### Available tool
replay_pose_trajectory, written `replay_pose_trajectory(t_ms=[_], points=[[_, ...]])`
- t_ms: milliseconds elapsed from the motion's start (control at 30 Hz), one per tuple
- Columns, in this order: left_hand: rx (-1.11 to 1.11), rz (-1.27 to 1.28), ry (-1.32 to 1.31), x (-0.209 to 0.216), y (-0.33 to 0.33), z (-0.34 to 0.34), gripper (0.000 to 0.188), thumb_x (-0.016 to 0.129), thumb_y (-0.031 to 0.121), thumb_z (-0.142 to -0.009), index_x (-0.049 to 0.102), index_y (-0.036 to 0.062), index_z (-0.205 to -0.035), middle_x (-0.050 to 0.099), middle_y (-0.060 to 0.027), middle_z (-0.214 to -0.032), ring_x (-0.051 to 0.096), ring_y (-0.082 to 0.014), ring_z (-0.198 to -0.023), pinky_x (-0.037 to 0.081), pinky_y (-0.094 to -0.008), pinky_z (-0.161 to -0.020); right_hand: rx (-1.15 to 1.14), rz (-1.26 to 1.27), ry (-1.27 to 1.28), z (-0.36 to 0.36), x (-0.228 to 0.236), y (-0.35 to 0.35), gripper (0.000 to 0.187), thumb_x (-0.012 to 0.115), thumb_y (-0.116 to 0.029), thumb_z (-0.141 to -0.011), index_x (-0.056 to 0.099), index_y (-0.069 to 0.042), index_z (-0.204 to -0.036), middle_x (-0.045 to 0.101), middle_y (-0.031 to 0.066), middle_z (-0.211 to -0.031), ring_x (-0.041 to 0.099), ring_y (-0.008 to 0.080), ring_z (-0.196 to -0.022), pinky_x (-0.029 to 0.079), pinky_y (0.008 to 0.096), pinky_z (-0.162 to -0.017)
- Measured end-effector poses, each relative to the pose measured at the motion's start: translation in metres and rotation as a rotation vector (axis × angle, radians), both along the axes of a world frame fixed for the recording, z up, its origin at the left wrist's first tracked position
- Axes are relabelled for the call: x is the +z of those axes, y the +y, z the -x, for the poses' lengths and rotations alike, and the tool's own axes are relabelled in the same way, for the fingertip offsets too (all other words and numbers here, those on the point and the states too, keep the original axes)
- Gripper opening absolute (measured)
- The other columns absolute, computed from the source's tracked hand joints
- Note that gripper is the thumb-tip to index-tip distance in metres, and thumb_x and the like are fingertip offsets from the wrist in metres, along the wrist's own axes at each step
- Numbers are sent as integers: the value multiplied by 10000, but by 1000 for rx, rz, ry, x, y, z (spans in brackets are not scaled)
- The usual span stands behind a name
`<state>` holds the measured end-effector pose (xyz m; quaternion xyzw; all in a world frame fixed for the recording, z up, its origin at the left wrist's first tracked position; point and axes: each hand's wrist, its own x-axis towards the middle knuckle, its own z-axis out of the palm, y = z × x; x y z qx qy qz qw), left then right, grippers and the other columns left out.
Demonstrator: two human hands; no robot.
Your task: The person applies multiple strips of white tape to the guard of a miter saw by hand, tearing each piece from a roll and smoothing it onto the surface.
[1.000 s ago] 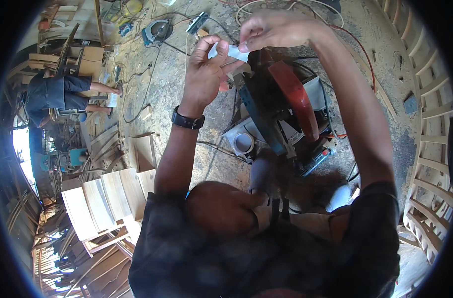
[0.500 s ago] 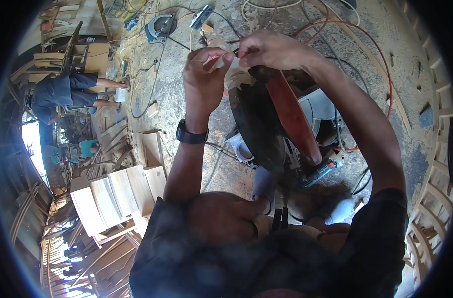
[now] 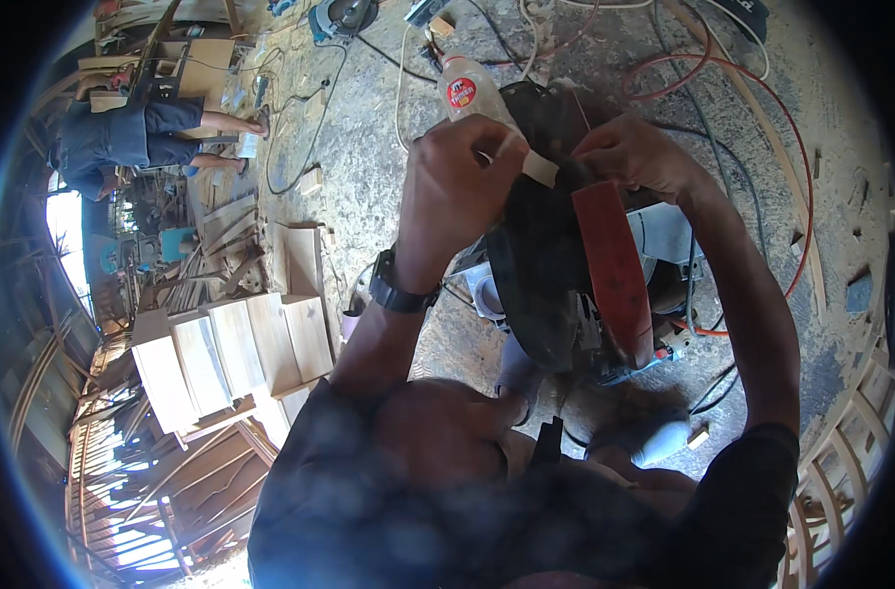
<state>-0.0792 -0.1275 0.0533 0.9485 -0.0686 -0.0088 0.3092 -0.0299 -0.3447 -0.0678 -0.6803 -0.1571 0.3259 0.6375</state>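
Note:
My left hand, a dark watch on its wrist, pinches a short pale strip between thumb and fingers. The strip lies over a long, dark, rounded piece. Right of it is a long red piece with a tapered near end. Over the red piece's far end, my right hand is closed with fingertips pinched together; I cannot make out what is in them. Just beyond my left hand stands a clear plastic bottle with a red label.
A circular saw lies on the floor at the far left. Cables and a red hose curl across the floor. Stacked pale boards stand at left. Another person bends over timber at the far left.
My hands have moved apart, and the pale strip now shows in my left hand. The bottle behind them has come into fuller view. The whole view has shifted a little.

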Motion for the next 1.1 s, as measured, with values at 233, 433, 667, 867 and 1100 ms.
replay_pose_trajectory(t_ms=[233,433,667,867,1100], points=[[-15,-148,-10,-5,-9,-2,307,706,312,-854,759,20,-930,731,-116,-779,678,-169,-646,518,-311,-623,109,-20,37,4,-1,6,257,706,-236,-856,735,17,-822,581,-24,-626,495,46,-539,397,274,-472],[5,-121,5,-9,-11,1,325,714,329,-848,763,18,-931,731,-106,-770,652,-136,-617,498,-293,-594,160,8,-80,-1,5,18,161,627,-99,-839,712,-9,-736,588,-15,-635,521,60,-558,441,269,-530],[-25,-189,-105,-16,-3,2,269,719,316,-856,781,60,-913,734,-116,-770,669,-169,-606,507,-311,-591,53,-139,107,6,-9,18,137,659,-98,-832,735,12,-801,647,20,-691,572,74,-603,480,287,-578],[-87,-352,-238,-13,3,6,237,729,308,-864,787,98,-957,729,-152,-817,723,-232,-720,531,-337,-625,-14,-97,-8,6,-20,27,276,750,-251,-885,751,25,-877,624,-25,-660,520,30,-541,409,243,-477],[-90,-368,-206,-10,4,4,234,762,285,-826,781,69,-913,738,-146,-832,729,-233,-722,552,-332,-653,44,73,-190,-3,-14,25,323,740,-273,-869,729,28,-752,607,-17,-632,496,49,-543,390,283,-484]])
